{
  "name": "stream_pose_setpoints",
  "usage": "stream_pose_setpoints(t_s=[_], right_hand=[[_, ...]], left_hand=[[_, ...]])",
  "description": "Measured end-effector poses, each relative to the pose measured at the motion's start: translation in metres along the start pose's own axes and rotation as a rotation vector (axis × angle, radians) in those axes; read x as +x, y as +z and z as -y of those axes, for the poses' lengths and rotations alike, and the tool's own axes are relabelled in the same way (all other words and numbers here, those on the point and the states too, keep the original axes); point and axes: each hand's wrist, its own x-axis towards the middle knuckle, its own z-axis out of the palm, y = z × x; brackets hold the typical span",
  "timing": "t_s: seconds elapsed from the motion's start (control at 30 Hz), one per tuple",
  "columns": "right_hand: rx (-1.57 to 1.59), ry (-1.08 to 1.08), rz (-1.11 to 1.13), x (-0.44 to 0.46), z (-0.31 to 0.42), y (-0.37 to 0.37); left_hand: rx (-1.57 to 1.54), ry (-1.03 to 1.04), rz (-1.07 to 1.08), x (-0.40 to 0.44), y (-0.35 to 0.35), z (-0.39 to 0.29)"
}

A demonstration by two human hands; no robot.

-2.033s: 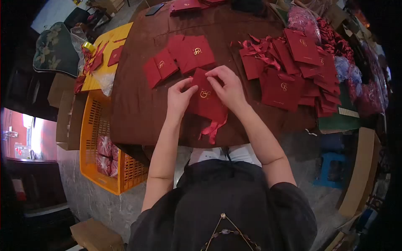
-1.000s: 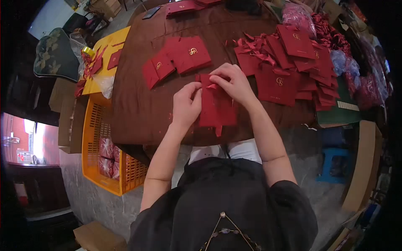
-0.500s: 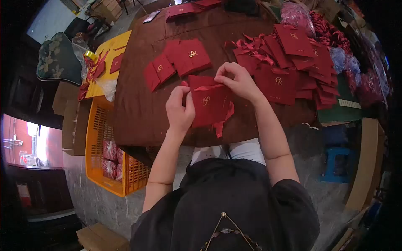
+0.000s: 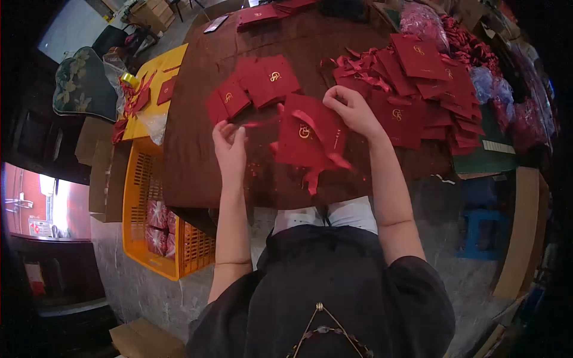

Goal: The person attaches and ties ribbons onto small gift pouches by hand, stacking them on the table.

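A flat red gift bag [image 4: 292, 143] with a gold monogram is held up at a slant over the table in front of me. My right hand [image 4: 353, 113] pinches its upper right corner. Across the bag's face runs a red ribbon [image 4: 307, 122], with loose ends hanging at the lower edge. To the left of the bag, my left hand [image 4: 230, 143] has its fingertips closed on a red ribbon strand [image 4: 258, 125] stretched towards the bag. Just beyond lie two small stacks of red bags, a left stack [image 4: 228, 100] and a larger one [image 4: 268, 80].
A big pile of red bags with ribbons [image 4: 397, 122] covers the table's right side. The brown tablecloth [image 4: 191, 173] reaches the near edge. At the left stand a yellow side table [image 4: 149, 128] and an orange crate [image 4: 149, 262] with wrapped packs. A blue stool [image 4: 479, 232] is at the right.
My left hand has moved left, away from the bag, drawing the ribbon strand out. The bag has turned and shifted right with my right hand.
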Motion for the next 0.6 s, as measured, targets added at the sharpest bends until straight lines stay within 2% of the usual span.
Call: stream_pose_setpoints(t_s=[0.07,0.1,0.17,0.2,0.33,0.4,0.43,0.5,0.53,0.6], right_hand=[[-0.024,0.000,-0.064,0.004,-0.014,0.000],[-0.042,0.003,-0.125,0.006,-0.021,0.001],[-0.001,0.048,-0.122,0.007,-0.029,0.003],[0.040,0.089,-0.116,0.007,-0.033,0.006],[-0.027,0.136,-0.167,0.015,-0.058,0.018],[-0.189,0.055,-0.329,0.009,-0.069,0.027],[-0.750,-0.218,-0.522,0.001,-0.059,0.030],[-0.824,-0.203,-0.554,-0.020,-0.025,0.035],[-0.772,-0.194,-0.482,-0.032,-0.017,0.040],[-0.579,0.141,-0.157,-0.059,0.011,0.058]], left_hand=[[0.800,0.542,-0.159,-0.005,-0.003,-0.011],[0.620,0.482,-0.126,-0.013,0.005,-0.023],[0.412,0.339,0.270,-0.023,0.010,-0.022],[0.560,0.408,0.313,-0.036,0.021,-0.034],[0.738,0.441,0.263,-0.039,0.033,0.000],[0.827,0.487,0.218,-0.033,0.036,0.011],[0.787,0.451,0.235,-0.028,0.038,0.020],[0.783,0.437,0.250,-0.022,0.039,0.033],[0.781,0.427,0.266,-0.020,0.039,0.036],[0.756,0.405,0.263,-0.020,0.039,0.036]])
